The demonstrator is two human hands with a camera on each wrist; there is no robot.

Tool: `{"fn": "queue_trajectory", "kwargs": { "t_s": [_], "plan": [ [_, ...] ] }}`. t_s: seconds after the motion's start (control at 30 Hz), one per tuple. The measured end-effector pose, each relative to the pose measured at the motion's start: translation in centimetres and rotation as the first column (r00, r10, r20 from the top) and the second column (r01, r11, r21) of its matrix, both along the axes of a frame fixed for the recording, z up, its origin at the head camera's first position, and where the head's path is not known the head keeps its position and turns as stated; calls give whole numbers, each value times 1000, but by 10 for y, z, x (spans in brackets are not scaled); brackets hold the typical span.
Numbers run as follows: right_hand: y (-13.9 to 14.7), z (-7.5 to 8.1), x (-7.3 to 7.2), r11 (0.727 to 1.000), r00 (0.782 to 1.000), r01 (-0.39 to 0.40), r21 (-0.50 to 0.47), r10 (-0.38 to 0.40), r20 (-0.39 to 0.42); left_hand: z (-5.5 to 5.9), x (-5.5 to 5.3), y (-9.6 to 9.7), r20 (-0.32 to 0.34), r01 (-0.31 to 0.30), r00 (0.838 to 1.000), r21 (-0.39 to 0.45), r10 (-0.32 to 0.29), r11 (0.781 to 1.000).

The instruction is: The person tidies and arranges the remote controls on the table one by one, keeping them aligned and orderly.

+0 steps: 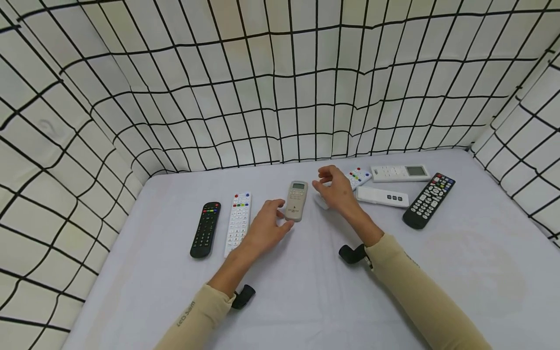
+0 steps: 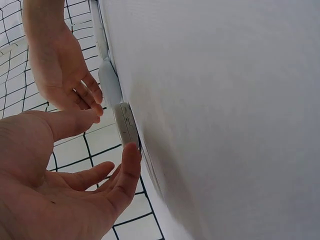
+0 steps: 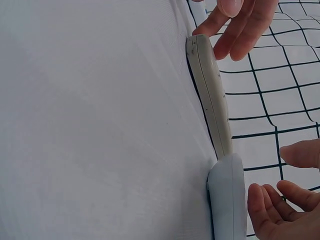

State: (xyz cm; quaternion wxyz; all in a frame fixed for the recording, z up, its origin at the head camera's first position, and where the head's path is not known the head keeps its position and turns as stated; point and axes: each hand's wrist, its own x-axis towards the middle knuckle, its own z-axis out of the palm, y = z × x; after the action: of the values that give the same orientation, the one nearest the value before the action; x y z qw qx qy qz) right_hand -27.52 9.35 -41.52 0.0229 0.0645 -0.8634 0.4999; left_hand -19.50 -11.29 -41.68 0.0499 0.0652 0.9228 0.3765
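A beige remote control [image 1: 296,200] with a small grey screen lies flat on the white-covered table. My left hand [image 1: 268,224] is at its left side, thumb and fingers apart and loosely bent. In the left wrist view a fingertip [image 2: 131,152] overlaps the near end of the beige remote; whether it touches, I cannot tell. My right hand [image 1: 338,188] hovers with relaxed fingers over a white remote [image 1: 322,201], which it mostly covers in the head view. The right wrist view shows that white remote [image 3: 226,200] beside the right fingers, with a gap between them.
To the left lie a black remote [image 1: 205,230] and a long white remote [image 1: 238,221]. On the right are a white remote with coloured buttons [image 1: 358,178], one with a screen [image 1: 395,173], a plain white one [image 1: 382,197] and a black one [image 1: 428,201]. Black netting [image 1: 280,104] surrounds the table.
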Motion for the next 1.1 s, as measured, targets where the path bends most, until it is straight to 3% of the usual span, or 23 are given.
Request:
{"fn": "queue_trajectory", "kwargs": {
  "t_s": [0.67, 1.1],
  "plan": [
    [-5, -2, -11, 1000, 999, -20, -12, 20, 51, 1, 1, 6, 44, -10, 999, -41, 12, 999],
    [-11, -4, -11, 986, 990, -128, 103, 120, 77, -1, -1, 6, 35, 10, 999, -103, -7, 995]
  ]
}}
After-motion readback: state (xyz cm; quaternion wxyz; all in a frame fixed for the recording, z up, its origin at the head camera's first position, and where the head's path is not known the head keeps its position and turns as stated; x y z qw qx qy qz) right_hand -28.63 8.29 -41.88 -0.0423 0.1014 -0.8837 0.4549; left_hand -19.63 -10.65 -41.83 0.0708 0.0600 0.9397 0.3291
